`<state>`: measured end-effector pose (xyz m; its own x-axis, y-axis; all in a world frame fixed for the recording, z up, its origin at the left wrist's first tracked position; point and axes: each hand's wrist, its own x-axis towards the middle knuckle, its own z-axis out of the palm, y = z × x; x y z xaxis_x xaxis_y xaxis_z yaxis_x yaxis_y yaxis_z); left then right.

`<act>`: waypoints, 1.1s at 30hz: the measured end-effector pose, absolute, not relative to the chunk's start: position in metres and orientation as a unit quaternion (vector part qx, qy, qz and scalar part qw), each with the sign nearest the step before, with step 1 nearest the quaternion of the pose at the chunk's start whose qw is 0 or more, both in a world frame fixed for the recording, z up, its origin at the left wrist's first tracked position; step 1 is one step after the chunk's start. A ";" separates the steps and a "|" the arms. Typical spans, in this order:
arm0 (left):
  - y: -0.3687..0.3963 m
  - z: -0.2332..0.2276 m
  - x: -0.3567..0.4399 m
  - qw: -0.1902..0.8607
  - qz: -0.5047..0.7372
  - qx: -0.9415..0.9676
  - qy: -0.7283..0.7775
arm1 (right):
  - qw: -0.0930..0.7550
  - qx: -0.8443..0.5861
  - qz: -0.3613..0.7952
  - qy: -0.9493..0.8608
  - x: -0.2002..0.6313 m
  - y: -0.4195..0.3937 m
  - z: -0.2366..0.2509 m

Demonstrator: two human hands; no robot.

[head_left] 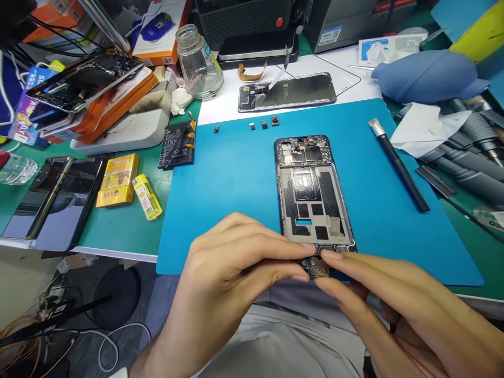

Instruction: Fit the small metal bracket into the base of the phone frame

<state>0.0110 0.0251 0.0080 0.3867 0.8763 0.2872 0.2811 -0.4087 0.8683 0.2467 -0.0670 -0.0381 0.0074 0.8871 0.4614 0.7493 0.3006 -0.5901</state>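
A green bench (129, 231) carries a blue mat (236, 178). On the mat lies an opened phone frame (313, 194); beyond it sit small camera modules (264, 124), and to its right a black tool (397, 164). Left of the mat lie a battery (178, 143), a yellow lighter (147, 197), a yellow box (117, 180) and two dark phones (51, 202). Beyond the mat stands a glass jar (198, 63) beside a detached screen (287, 92).

Both hands, left hand (232, 257) & right hand (378, 294), pinch a small part (317, 266) at bottom edge of opened phone frame (313, 194) on blue mat (236, 173); black tool (397, 164) lies to the right.
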 end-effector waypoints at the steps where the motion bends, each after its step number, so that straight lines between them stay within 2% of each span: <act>1: 0.025 0.008 0.012 0.378 0.396 0.740 0.392 | 0.397 -0.585 0.089 -0.702 0.247 -0.066 -0.037; 6: 0.027 0.008 0.015 0.375 0.400 0.735 0.400 | 0.384 -0.582 0.096 -0.711 0.255 -0.055 -0.022; 11: 0.025 0.004 0.013 0.355 0.395 0.751 0.393 | 0.337 -0.546 0.026 -0.766 0.258 -0.035 -0.011; 22: 0.004 0.002 0.013 0.172 0.353 0.788 0.474 | 0.309 -0.541 -0.014 -0.782 0.259 -0.022 -0.008; 33: 0.015 0.011 0.007 0.164 0.286 0.824 0.461 | 0.318 -0.521 0.087 -0.788 0.285 -0.030 -0.031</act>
